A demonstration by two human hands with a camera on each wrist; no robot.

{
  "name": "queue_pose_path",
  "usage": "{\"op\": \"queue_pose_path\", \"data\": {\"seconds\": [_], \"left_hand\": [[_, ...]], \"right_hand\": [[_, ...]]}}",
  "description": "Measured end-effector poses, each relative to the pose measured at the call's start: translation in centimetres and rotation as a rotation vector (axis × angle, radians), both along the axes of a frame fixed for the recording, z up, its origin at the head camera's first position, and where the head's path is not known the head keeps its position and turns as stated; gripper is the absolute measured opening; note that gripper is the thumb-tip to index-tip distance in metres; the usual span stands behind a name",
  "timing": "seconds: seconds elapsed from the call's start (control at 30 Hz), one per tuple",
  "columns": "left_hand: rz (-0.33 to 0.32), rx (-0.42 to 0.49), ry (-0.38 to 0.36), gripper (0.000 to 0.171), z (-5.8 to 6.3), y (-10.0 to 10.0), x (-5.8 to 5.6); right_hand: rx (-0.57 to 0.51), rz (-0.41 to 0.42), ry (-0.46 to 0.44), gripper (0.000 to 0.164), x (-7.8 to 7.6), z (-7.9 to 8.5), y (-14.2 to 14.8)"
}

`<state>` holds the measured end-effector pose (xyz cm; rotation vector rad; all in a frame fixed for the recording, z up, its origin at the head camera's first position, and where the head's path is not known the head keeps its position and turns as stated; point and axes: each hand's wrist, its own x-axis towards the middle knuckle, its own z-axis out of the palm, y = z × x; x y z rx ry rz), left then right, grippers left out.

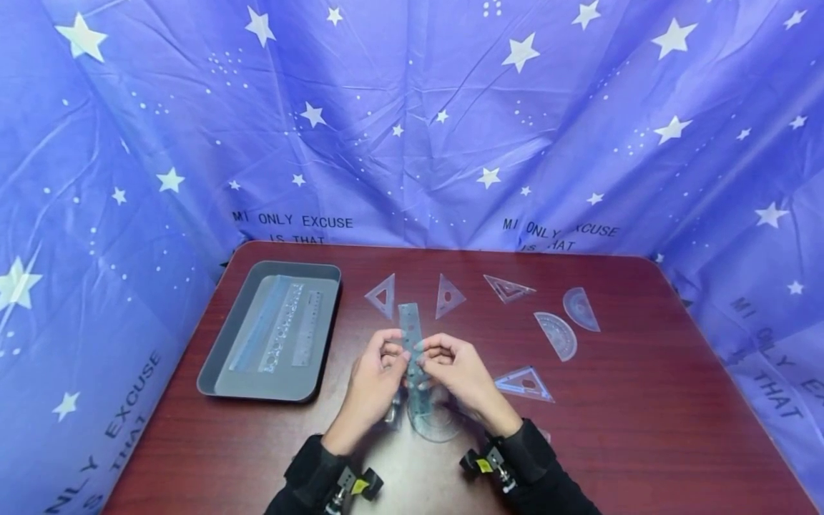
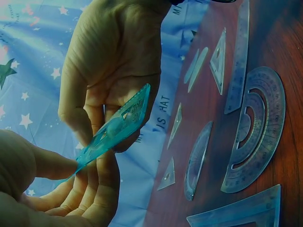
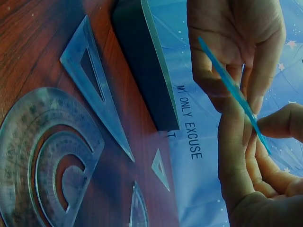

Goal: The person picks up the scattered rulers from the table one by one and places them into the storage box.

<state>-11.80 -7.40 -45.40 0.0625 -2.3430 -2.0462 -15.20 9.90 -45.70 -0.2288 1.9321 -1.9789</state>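
Observation:
A clear, teal-tinted ruler (image 1: 409,318) with cut-out shapes is held up over the table in both hands. My left hand (image 1: 376,372) pinches its left edge between thumb and fingers. Opposite it, my right hand (image 1: 465,372) grips the right edge the same way. The left wrist view catches the ruler (image 2: 120,123) tilted, and the right wrist view shows it nearly edge-on (image 3: 232,90). Under the hands lie a large clear protractor (image 1: 438,430) and a set square (image 3: 102,99), both partly hidden from the head view.
A grey tray (image 1: 209,379) at the left holds several clear rulers (image 1: 283,325). Small set squares (image 1: 381,297) lie along the back. Two protractors (image 1: 557,340) are at the right, near a larger set square (image 1: 526,386). A starry blue curtain (image 1: 412,143) surrounds the table.

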Motion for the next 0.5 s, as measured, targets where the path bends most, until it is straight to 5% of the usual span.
{"op": "queue_pose_path", "data": {"seconds": [0.3,0.5], "left_hand": [[-0.052,-0.043,-0.003,0.032,0.8,-1.6,-0.4],[-0.008,-0.099,-0.006,0.035,2.1,-3.9,-1.5]], "right_hand": [[0.109,0.022,0.103,0.034,0.3,0.8,1.1],[0.302,0.017,0.246,0.028,0.8,1.8,2.9]]}}
